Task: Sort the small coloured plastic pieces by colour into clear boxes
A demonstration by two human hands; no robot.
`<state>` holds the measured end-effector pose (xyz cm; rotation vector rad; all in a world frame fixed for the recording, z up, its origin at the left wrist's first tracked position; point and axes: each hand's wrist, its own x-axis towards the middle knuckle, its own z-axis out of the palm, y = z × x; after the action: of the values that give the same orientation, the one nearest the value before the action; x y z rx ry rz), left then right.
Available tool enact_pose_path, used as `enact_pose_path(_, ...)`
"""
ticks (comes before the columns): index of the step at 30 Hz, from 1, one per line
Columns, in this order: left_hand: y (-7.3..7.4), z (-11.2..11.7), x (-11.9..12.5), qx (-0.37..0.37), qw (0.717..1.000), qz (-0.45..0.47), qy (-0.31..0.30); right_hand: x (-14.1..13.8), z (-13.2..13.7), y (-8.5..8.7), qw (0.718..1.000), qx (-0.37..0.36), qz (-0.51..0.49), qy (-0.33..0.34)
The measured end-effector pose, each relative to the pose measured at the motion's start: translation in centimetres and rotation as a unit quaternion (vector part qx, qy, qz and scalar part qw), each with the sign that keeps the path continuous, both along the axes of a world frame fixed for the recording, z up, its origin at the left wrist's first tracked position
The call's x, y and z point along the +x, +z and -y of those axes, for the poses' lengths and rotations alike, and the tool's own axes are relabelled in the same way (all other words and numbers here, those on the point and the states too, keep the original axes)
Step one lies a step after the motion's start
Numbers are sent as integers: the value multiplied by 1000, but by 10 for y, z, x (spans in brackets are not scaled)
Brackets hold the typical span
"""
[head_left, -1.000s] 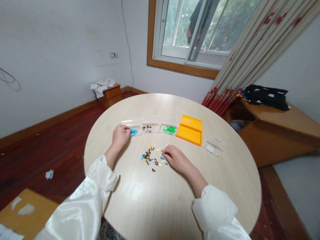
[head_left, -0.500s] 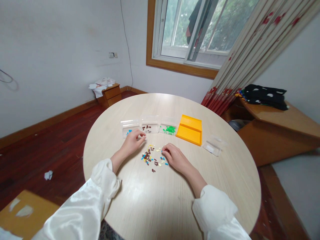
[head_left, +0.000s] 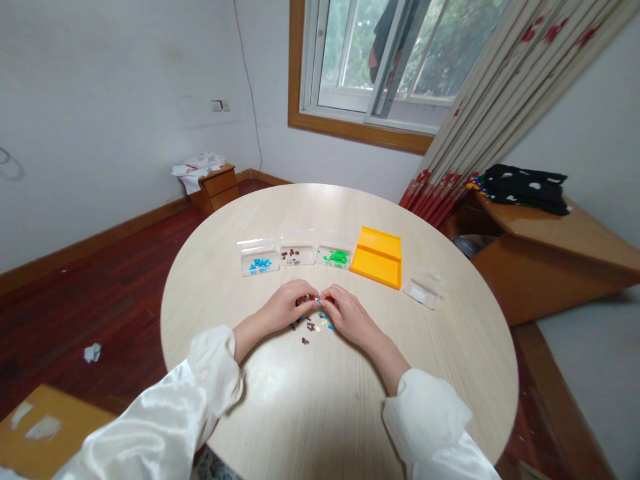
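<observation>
My left hand (head_left: pixel 293 305) and my right hand (head_left: pixel 347 311) meet fingertip to fingertip over the middle of the table, both closed in a pinch. A tiny blue building piece (head_left: pixel 318 300) shows between their fingertips. Beneath and in front of them lies a loose pile of small pieces: brown pieces (head_left: pixel 311 327), a pale yellow piece (head_left: pixel 318 329) and blue pieces (head_left: pixel 323 315). My left hand covers much of the pile. One brown piece (head_left: pixel 305 341) sits apart, nearer to me.
Behind the hands stand clear boxes holding blue pieces (head_left: pixel 261 265), brown pieces (head_left: pixel 291 255) and green pieces (head_left: pixel 338 257). An open yellow case (head_left: pixel 376 267) and a small clear box (head_left: pixel 421 294) are to the right. All rest on the round table (head_left: pixel 300 413).
My left hand has moved right and toward me, away from the box of blue pieces, to meet my right hand. My right hand has stayed nearly in place.
</observation>
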<state>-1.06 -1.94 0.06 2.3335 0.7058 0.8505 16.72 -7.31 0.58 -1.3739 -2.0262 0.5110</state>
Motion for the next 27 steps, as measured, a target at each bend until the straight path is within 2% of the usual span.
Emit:
enact_pose_path(8, -1, 0, 0, -4, 1000, 4, 11, 4, 0, 3, 1000, 5, 25, 1)
enact_pose_path(14, -7, -9, -7, -28, 995, 19, 89, 20, 0, 7, 998, -20, 66, -9)
enact_pose_path(18, -8, -12, -9, -60, 987, 44, 140, 19, 3, 6, 998, -17, 59, -4)
enact_pose_path(23, -3, -3, -11, -120, 978, 61, 160, 11, 12, 5, 999, -7, 42, -5)
enact_pose_path(27, 5, 8, -16, -119, 977, 57, 167, 11, 20, 7, 998, -2, 51, -21)
